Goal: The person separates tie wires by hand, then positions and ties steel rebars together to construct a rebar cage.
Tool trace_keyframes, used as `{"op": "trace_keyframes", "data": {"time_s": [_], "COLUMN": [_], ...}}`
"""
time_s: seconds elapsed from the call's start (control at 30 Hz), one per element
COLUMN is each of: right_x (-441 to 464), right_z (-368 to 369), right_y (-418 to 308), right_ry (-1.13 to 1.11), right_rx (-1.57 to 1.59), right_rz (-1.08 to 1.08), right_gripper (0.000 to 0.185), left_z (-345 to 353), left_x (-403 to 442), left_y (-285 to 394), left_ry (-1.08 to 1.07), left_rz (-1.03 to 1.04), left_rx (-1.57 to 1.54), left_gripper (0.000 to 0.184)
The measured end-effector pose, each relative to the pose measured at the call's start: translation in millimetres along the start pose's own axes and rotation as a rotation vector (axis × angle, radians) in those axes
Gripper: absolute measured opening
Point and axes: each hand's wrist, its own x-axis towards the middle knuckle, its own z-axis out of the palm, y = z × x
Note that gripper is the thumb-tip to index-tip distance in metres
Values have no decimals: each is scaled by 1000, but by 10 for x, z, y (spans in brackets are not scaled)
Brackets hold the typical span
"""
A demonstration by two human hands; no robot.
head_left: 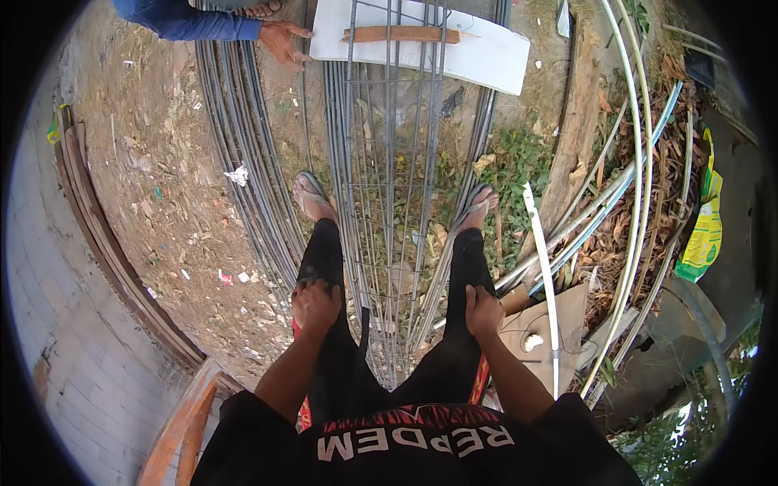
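Observation:
My left hand point(316, 306) rests on my left knee, its fingers bent over the black trouser leg point(326, 251). On my other knee lies my right hand point(484, 310), with the thumb a little apart. I see nothing held in either hand; the fingertips are partly hidden. Between my sandalled feet point(311, 194) runs a long cage of steel reinforcing bars point(389, 186) with thin cross ties. Across its far end, a strip of wood point(401, 34) lies over a white board point(494, 61). Another person's hand point(284, 42), in a blue sleeve, is at the board's left edge.
Loose steel bars point(243, 138) lie in a bundle left of my feet. Pale pipes point(636, 162) and a white pipe point(541, 243) stretch along the right. A yellow-green sack point(703, 219) is farther right. A block wall point(73, 324) borders the left side, with planks point(105, 235) beside it.

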Motion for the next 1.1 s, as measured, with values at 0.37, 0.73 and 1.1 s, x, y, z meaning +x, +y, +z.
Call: {"op": "trace_keyframes", "data": {"time_s": [0.37, 0.73, 1.1], "right_x": [89, 128, 148], "right_z": [21, -123, -264], "right_y": [25, 104, 256], "right_ry": [4, -5, 12], "right_rx": [-33, 4, 125], "right_rz": [-34, 16, 37], "right_gripper": [43, 43, 38], "left_z": [17, 39, -95], "left_x": [0, 3, 6], "left_y": [32, 170, 430], "left_ry": [52, -67, -87], "left_rz": [-32, -36, -74], "left_rx": [-11, 47, 73], "left_gripper": [33, 42, 45]}}
